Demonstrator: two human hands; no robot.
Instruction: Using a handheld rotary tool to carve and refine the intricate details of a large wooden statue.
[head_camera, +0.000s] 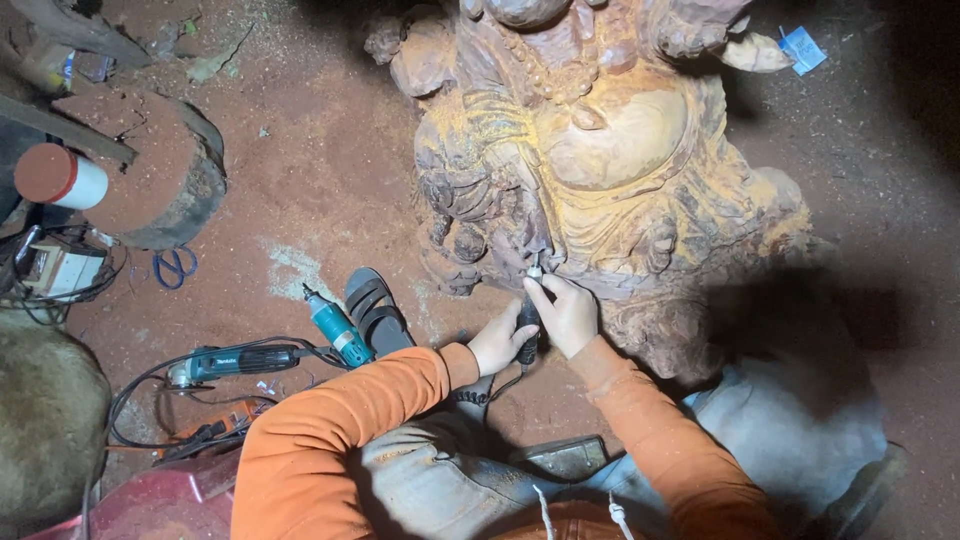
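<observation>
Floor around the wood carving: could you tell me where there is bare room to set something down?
Bare floor lies between the round stump and the wood carving. It is crowded at lower left, around the teal power tools, cables and sandal, and where the left hand and right hand hold the rotary tool.

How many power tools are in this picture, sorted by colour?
Teal power tools on the floor: 2, the angle grinder and the smaller grinder
Orange tool on the floor: 1
Dark rotary tool against the wooden carving: 1, held by left hand and right hand
Total: 4
</observation>
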